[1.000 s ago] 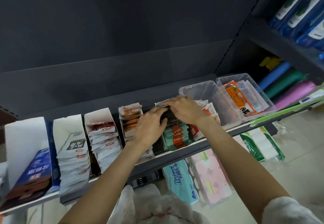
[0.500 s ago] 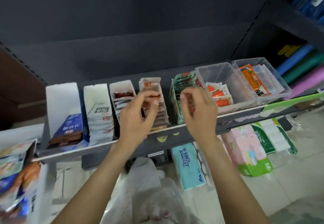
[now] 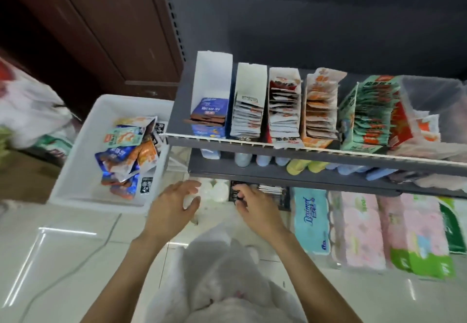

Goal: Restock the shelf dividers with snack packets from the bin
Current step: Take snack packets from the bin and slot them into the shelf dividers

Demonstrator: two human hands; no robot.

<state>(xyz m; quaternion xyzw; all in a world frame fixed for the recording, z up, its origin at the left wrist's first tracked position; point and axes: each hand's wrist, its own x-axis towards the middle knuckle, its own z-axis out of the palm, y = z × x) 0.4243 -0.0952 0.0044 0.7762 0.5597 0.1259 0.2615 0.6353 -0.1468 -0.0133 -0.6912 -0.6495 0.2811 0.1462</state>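
A white bin (image 3: 75, 171) stands on the floor at the left and holds several loose snack packets (image 3: 126, 150) in blue, orange and teal. On the grey shelf (image 3: 252, 142) stand several white cardboard dividers (image 3: 250, 100) filled with rows of packets, plus a green box of teal packets (image 3: 366, 117). My left hand (image 3: 171, 206) hovers low in front of the shelf, just right of the bin, fingers loosely spread and holding nothing. My right hand (image 3: 255, 206) is beside it, fingers slightly curled, also holding nothing.
A clear plastic tub (image 3: 434, 100) sits at the shelf's right end. Below are rolled cloths (image 3: 298, 164) on a lower shelf and tissue packs (image 3: 358, 231) on the floor. White plastic bags (image 3: 30, 110) lie at far left. A fluffy white garment (image 3: 222, 284) fills the bottom centre.
Both hands have come down from the shelf dividers to below the shelf edge. The view has swung left, bringing the white bin into sight.
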